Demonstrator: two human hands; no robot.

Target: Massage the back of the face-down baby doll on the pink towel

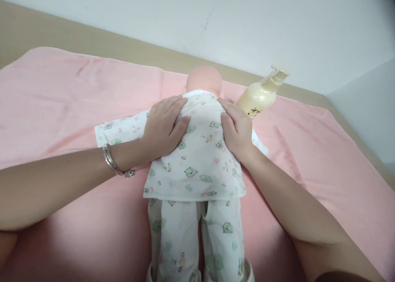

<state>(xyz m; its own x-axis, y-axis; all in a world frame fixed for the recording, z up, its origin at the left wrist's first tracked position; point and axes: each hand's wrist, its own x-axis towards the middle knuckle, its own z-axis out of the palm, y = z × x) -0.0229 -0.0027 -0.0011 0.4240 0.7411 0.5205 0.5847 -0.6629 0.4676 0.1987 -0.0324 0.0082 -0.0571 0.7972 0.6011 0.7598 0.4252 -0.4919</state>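
A baby doll (203,79) lies stretched out with its bald head away from me; no face shows. It wears a white shirt (197,158) and matching trousers (179,236), both printed with green bears. My left hand (165,128) rests flat on the left side of the doll's upper body, its thumb spread toward the middle. On the opposite side, my right hand (237,130) lies over the shoulder with the thumb on the shirt. Neither hand grips anything visible. The shirt's left sleeve (123,130) stretches outward; my right hand partly covers the other.
Under the doll spreads a pink blanket (324,158) on a tan surface (92,35). A cream pump bottle (257,97) lies tilted just beyond my right hand. A white wall (154,19) rises behind.
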